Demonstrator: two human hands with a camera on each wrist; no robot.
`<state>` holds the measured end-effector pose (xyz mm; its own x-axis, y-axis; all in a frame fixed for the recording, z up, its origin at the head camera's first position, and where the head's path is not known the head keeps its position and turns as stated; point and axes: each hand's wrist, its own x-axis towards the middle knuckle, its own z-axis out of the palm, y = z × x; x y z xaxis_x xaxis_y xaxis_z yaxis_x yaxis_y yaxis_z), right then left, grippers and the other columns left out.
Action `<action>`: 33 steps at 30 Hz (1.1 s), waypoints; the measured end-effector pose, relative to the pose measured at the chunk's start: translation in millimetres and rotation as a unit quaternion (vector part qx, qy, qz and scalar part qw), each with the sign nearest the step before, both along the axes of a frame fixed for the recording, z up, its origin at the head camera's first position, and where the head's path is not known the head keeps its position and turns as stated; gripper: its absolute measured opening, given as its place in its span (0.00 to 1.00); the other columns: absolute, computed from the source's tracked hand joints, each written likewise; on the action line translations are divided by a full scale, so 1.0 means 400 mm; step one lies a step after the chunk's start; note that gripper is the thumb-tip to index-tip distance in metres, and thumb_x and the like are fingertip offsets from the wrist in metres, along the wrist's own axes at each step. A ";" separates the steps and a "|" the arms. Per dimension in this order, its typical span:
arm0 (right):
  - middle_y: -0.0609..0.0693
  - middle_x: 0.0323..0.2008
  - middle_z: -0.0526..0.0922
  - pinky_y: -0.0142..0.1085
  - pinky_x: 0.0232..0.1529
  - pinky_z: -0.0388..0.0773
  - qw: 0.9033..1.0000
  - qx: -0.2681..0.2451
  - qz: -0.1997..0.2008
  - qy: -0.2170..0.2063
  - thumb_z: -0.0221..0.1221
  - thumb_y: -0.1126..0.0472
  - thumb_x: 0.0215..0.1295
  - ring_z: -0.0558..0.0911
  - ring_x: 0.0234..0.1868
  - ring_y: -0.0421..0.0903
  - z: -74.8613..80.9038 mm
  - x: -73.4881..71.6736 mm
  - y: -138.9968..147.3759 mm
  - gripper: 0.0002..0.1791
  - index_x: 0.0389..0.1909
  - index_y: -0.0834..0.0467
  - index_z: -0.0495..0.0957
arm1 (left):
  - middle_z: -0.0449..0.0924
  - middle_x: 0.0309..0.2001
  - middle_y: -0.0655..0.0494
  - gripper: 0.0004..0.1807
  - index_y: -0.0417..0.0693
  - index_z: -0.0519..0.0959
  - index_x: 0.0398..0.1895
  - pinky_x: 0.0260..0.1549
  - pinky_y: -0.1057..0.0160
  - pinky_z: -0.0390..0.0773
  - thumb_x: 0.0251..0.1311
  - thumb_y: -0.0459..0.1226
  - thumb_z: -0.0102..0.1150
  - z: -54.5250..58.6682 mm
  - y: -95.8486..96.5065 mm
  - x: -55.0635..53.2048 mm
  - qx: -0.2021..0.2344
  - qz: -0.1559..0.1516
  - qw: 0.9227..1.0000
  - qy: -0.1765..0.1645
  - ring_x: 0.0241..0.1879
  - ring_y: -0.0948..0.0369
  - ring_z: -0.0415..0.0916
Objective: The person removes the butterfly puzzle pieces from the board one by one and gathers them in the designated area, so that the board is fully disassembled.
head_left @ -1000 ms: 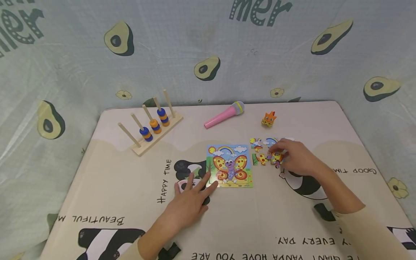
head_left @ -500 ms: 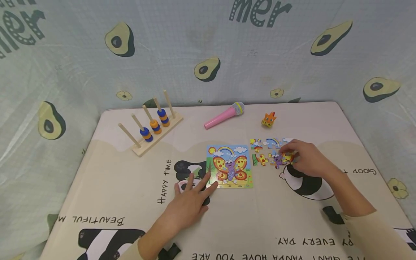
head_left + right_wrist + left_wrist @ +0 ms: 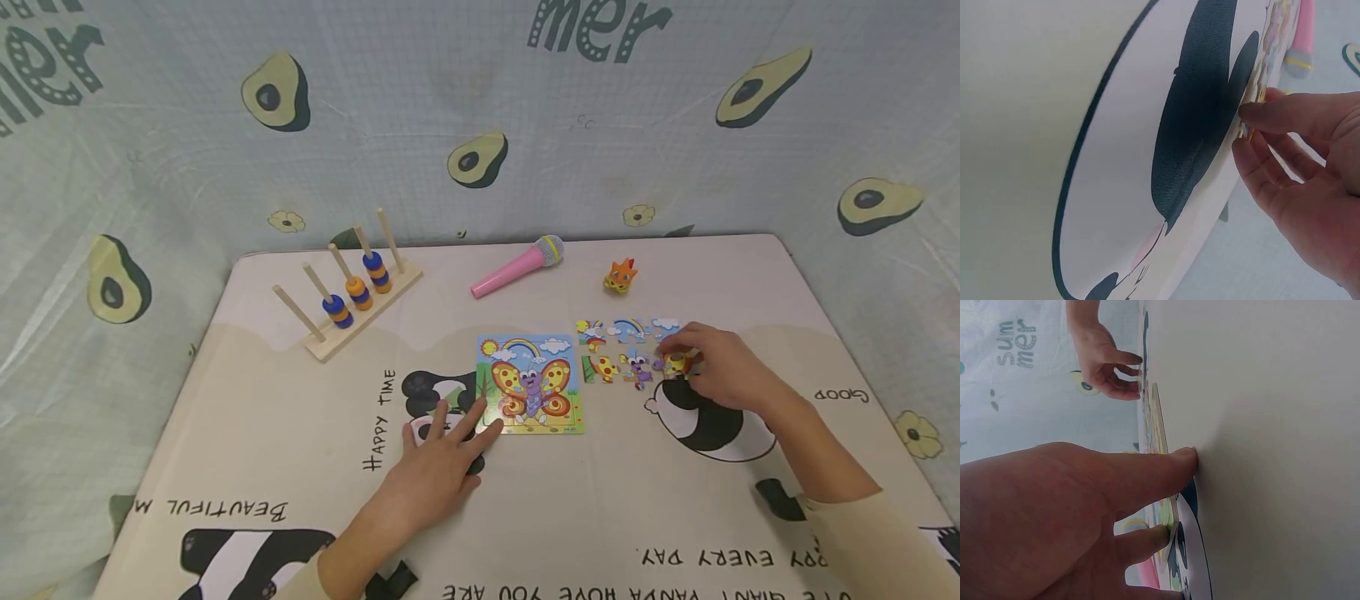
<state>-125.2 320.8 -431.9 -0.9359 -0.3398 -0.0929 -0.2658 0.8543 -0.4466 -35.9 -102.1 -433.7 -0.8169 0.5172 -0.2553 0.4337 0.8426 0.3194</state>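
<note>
A square butterfly puzzle board (image 3: 534, 379) lies mid-table. My left hand (image 3: 438, 462) rests flat with fingers spread, the fingertips at the board's lower left edge. In the left wrist view, its thumb (image 3: 1160, 472) and fingers come down at the board's edge. To the right of the board, my right hand (image 3: 720, 367) pinches a yellow butterfly-wing puzzle piece (image 3: 677, 364) close over the table. Its thumb and fingers curl round the piece in the right wrist view. Several loose puzzle pieces (image 3: 637, 365) lie in two rows between board and hand.
A pink toy microphone (image 3: 517, 268) lies behind the board. At the back left stands a wooden peg rack (image 3: 367, 312) with blue and orange rings. A small orange spiky toy (image 3: 620, 275) sits behind the loose pieces. The tablecloth (image 3: 247, 433) has panda prints.
My right hand has moved to the right with the wing piece, uncovering the purple butterfly-body piece and the cloud piece. The left hand has stayed in place.
</note>
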 end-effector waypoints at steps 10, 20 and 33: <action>0.52 0.46 0.83 0.45 0.45 0.84 1.000 0.010 -0.005 0.005 0.64 0.78 0.53 0.82 0.43 0.49 -0.002 0.004 -0.004 0.20 0.45 0.58 0.87 | 0.53 0.84 0.53 0.37 0.64 0.66 0.80 0.58 0.16 0.61 0.70 0.45 0.66 -0.005 -0.001 -0.003 0.000 -0.003 1.000 0.002 0.78 0.28 0.51; 0.56 0.48 0.82 0.46 0.45 0.85 1.000 -0.003 -0.009 0.003 0.67 0.77 0.55 0.83 0.42 0.50 -0.004 0.008 -0.005 0.20 0.48 0.59 0.87 | 0.53 0.84 0.53 0.36 0.63 0.66 0.80 0.58 0.16 0.61 0.70 0.44 0.66 0.001 -0.001 0.001 0.000 -0.002 1.000 0.002 0.78 0.28 0.51; 0.60 0.51 0.80 0.50 0.47 0.86 1.000 -0.007 -0.021 0.002 0.66 0.77 0.57 0.84 0.44 0.55 -0.003 0.010 -0.010 0.20 0.50 0.60 0.87 | 0.53 0.84 0.53 0.37 0.64 0.66 0.80 0.57 0.15 0.61 0.69 0.45 0.67 0.005 0.001 0.003 -0.005 -0.004 1.000 0.007 0.78 0.29 0.52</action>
<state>-121.4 316.9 -433.2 -0.9498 -0.3012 -0.0848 -0.2312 0.8583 -0.4582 -34.6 -101.6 -431.6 -0.8160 0.5216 -0.2490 0.4451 0.8419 0.3050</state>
